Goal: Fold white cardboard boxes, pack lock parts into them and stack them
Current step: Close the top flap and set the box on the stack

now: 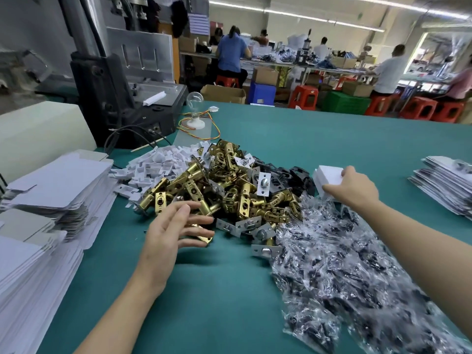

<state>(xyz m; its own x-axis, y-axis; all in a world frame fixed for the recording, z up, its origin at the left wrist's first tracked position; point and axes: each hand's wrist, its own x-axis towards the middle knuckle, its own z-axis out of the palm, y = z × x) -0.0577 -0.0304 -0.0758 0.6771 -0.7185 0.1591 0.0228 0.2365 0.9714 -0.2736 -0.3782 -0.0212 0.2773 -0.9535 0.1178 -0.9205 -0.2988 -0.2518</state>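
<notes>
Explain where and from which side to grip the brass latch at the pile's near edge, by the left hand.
Pinch the brass latch across its long narrow body, coming from the near left, where the left hand is open. It lies flat, jutting from the pile onto bare green mat, so that end is probably free.

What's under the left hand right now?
A brass latch on the green table, its end showing past the spread fingers of the left hand; the rest is covered, contact unclear. The right hand grips a white box.
</notes>
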